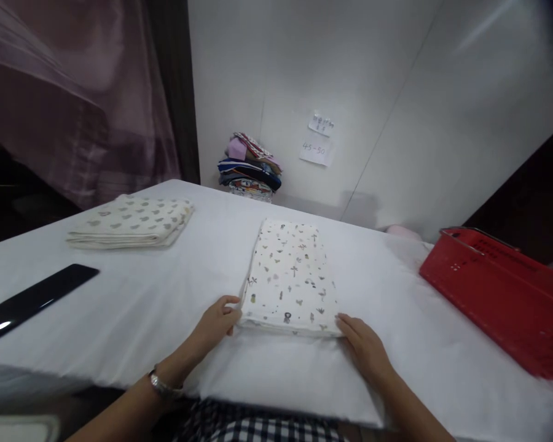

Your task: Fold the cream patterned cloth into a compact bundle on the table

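A folded white cloth (289, 276) with small printed plants and animals lies flat in the middle of the white-covered table. At its near left corner, my left hand (219, 322) is closed, with thumb and fingertips pinching the edge. My right hand (364, 344) grips the near right corner, fingertips on the edge and the thumb hidden from view. The cloth's near edge runs between both hands and shows stacked layers.
Another folded cloth (133, 222) with grey prints lies at the left, behind a glossy black strip-like object (37, 299). A red plastic basket (502, 294) stands at the right. Beyond the table (212, 258), a pile of folded fabrics (250, 167) rests against the wall below paper notes (316, 151).
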The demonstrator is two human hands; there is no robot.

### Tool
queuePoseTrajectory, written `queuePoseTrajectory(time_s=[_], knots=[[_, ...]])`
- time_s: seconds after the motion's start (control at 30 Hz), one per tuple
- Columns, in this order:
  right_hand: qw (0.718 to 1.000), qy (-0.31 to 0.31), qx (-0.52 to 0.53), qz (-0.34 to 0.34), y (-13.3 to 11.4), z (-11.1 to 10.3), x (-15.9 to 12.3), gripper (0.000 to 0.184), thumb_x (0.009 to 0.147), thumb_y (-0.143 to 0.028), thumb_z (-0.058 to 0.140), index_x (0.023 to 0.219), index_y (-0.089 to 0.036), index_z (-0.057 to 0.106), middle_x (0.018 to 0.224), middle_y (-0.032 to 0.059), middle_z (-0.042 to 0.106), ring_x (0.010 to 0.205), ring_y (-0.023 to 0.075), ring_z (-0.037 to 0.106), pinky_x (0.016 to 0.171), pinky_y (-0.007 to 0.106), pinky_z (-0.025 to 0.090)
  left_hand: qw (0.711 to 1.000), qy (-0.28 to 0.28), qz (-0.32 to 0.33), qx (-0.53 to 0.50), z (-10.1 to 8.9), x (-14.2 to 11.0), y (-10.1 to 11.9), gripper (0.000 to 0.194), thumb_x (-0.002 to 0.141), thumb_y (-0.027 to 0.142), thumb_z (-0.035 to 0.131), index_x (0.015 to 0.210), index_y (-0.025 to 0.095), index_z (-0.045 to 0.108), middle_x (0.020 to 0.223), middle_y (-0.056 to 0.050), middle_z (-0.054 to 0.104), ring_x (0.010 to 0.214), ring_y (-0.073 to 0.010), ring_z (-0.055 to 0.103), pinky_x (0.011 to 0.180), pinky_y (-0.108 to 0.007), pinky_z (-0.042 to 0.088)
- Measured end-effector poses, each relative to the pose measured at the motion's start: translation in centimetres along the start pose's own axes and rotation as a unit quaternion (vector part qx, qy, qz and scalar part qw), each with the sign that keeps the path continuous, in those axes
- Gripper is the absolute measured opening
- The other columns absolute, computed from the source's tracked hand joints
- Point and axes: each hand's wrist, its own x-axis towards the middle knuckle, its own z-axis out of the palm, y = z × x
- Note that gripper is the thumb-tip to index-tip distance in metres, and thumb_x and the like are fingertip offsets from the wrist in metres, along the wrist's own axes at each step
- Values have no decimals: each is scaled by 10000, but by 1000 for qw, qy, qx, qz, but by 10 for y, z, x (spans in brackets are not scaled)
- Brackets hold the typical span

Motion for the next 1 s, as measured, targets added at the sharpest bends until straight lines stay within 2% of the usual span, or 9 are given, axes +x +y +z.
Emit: queuePoseTrajectory(time_s=[0.13,0.3,0.43,0.53,0.63,0.7,0.83,0.93,1.0], knots=[[1000,0,30,5,7,-10,-13,376,886,-172,429,1213,-268,588,1192,75,634,1039,214,623,881,391,533,1000,-17,10,23,2,-9,-2,367,686,279,472,1033,163,501,498,71,490,479,-132,479,509,-246,329],[999,-31,42,-13,7,-8,-30,454,851,-154,453,1265,-315,549,1207,54,626,1023,217,635,843,364,563,985,-8,68,156,11,-23,-16,299,742,247,443,1032,202,504,602,47,568,594,-146,527,572,-252,314],[998,-50,34,-12,9,-7,-32,502,820,-141,429,1287,-294,530,1234,44,608,1025,212,636,802,339,585,980,-16,72,182,11,-26,-16,290,758,232,448,1043,205,498,665,27,612,654,-162,555,609,-258,313],[998,-55,28,-8,10,-12,-24,520,777,-107,384,1211,-302,592,1184,31,638,969,213,660,749,336,603,980,-29,74,181,8,-25,-13,255,761,237,463,1013,217,501,690,22,628,669,-165,566,620,-260,317],[999,-14,51,2,2,-13,-3,442,800,-137,378,1110,-294,651,1126,52,661,964,252,657,751,407,604,978,-35,66,193,8,-26,-11,191,766,240,462,953,219,498,693,22,628,667,-164,563,615,-261,312],[995,-8,95,11,-10,-10,19,382,844,-190,399,1123,-293,641,1162,63,641,1024,269,629,808,443,585,975,-31,55,211,8,-26,-10,145,764,237,465,903,220,503,693,20,625,656,-162,556,608,-260,304],[983,-37,180,-20,-47,4,77,364,897,-242,425,1230,-269,570,1269,62,577,1195,264,518,982,460,477,971,-30,56,232,11,-26,-7,104,763,223,471,857,221,515,700,10,626,662,-168,556,606,-259,296],[977,-72,196,-53,-79,21,117,420,918,-301,421,1321,-201,479,1390,95,462,1312,262,378,1035,485,406,966,-35,69,248,12,-25,-8,110,770,222,468,866,221,521,694,6,624,652,-173,556,599,-261,293],[973,-112,190,-70,-101,33,133,476,922,-351,420,1360,-164,423,1446,124,374,1354,275,297,1050,520,362,963,-36,77,254,12,-25,-10,118,778,231,470,883,222,525,698,4,627,650,-175,559,599,-260,300]])
